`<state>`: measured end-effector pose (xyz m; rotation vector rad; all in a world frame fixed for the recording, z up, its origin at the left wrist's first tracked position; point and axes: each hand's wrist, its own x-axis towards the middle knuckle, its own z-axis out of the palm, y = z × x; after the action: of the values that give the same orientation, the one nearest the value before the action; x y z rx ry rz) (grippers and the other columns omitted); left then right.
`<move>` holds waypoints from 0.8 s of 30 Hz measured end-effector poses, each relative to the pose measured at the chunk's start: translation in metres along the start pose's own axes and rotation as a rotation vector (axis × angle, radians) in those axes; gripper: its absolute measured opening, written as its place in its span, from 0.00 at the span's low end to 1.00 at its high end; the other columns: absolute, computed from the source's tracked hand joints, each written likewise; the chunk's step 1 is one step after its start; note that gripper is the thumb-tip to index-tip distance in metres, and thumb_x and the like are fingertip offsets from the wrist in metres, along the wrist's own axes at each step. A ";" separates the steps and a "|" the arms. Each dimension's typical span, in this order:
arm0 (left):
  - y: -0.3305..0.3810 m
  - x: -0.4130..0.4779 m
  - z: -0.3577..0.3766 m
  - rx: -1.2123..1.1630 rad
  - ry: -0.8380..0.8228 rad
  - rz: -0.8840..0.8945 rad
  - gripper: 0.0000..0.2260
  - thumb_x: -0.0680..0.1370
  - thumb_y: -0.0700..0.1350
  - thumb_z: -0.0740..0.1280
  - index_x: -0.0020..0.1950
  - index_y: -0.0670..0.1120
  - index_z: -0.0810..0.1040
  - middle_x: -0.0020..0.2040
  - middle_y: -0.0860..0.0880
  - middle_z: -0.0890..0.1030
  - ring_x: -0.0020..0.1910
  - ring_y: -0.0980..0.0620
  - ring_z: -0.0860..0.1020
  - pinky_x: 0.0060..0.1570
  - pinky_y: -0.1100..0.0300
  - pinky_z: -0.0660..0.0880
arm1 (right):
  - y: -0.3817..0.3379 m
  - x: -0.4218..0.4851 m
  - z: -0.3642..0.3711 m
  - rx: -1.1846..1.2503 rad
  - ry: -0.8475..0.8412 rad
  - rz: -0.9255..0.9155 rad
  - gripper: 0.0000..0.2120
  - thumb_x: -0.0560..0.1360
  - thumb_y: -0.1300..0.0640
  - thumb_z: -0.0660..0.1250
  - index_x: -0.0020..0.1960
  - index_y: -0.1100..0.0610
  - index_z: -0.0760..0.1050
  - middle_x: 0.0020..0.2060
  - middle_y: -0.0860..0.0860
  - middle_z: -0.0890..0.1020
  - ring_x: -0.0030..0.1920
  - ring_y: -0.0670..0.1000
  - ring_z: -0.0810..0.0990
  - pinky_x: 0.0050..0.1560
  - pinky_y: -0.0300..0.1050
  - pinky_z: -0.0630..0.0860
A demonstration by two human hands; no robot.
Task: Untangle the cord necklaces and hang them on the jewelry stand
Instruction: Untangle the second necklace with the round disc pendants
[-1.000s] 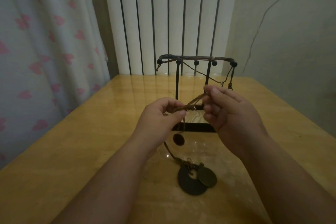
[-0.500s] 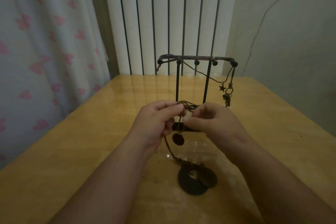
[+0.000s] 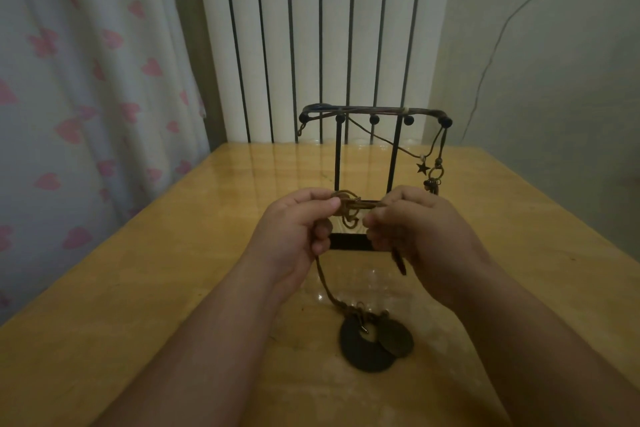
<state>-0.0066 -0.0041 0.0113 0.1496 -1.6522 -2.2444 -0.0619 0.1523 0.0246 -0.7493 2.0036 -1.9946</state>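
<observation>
A brown cord tangle (image 3: 349,206) is stretched between my two hands above the table. My left hand (image 3: 298,236) pinches its left end and my right hand (image 3: 419,239) pinches its right end. From the left hand a cord runs down to a dark round pendant (image 3: 363,350) and a smaller bronze disc (image 3: 396,340) lying on the wooden table (image 3: 138,288). Behind the hands stands the black wire jewelry stand (image 3: 372,114). A necklace with a star charm (image 3: 422,168) hangs from the stand's right side.
A white ribbed radiator (image 3: 311,28) stands behind the table. A curtain with pink hearts (image 3: 86,80) hangs at the left and a plain wall (image 3: 554,62) closes the right side. Bare tabletop lies to the left and right of my arms.
My right hand dropped from beside the stand's upright to level with the left. The hands drew slightly apart, pulling the tangle into a horizontal line; the small dark disc under the left hand is hidden now.
</observation>
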 end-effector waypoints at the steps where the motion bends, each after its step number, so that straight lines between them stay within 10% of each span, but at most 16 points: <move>1: 0.000 0.000 0.001 -0.001 -0.009 -0.001 0.08 0.77 0.35 0.65 0.43 0.44 0.82 0.36 0.49 0.79 0.29 0.56 0.71 0.25 0.64 0.66 | -0.001 0.000 -0.001 0.102 -0.023 0.022 0.05 0.75 0.65 0.63 0.40 0.61 0.74 0.35 0.53 0.81 0.36 0.51 0.79 0.38 0.45 0.76; 8: -0.001 -0.001 -0.001 -0.017 -0.085 0.014 0.06 0.78 0.37 0.63 0.47 0.43 0.79 0.32 0.50 0.74 0.28 0.55 0.68 0.24 0.64 0.65 | -0.004 -0.001 -0.007 0.272 -0.134 0.073 0.04 0.70 0.58 0.63 0.39 0.58 0.69 0.28 0.50 0.73 0.26 0.48 0.64 0.26 0.41 0.61; 15: -0.002 0.001 -0.002 -0.021 -0.085 0.038 0.06 0.74 0.46 0.66 0.41 0.45 0.81 0.33 0.47 0.75 0.28 0.55 0.69 0.23 0.64 0.66 | -0.004 0.004 0.002 -0.036 -0.041 0.214 0.10 0.80 0.58 0.61 0.46 0.62 0.79 0.33 0.52 0.83 0.32 0.51 0.81 0.35 0.44 0.74; 19: -0.004 0.000 -0.003 0.083 -0.084 0.066 0.03 0.72 0.45 0.69 0.40 0.47 0.81 0.38 0.47 0.79 0.32 0.55 0.73 0.27 0.64 0.69 | -0.002 -0.001 0.003 -0.284 0.098 -0.102 0.04 0.76 0.61 0.65 0.46 0.55 0.78 0.42 0.50 0.80 0.42 0.44 0.79 0.39 0.37 0.75; 24: -0.004 -0.001 -0.003 0.114 -0.053 0.075 0.08 0.78 0.38 0.66 0.47 0.46 0.84 0.39 0.45 0.80 0.34 0.53 0.75 0.31 0.63 0.71 | 0.002 -0.005 0.007 -0.412 0.031 -0.195 0.07 0.70 0.48 0.71 0.45 0.49 0.77 0.39 0.49 0.80 0.42 0.53 0.80 0.45 0.52 0.81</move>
<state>-0.0055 -0.0053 0.0066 0.0563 -1.7836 -2.1173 -0.0543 0.1489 0.0213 -1.0381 2.4828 -1.7072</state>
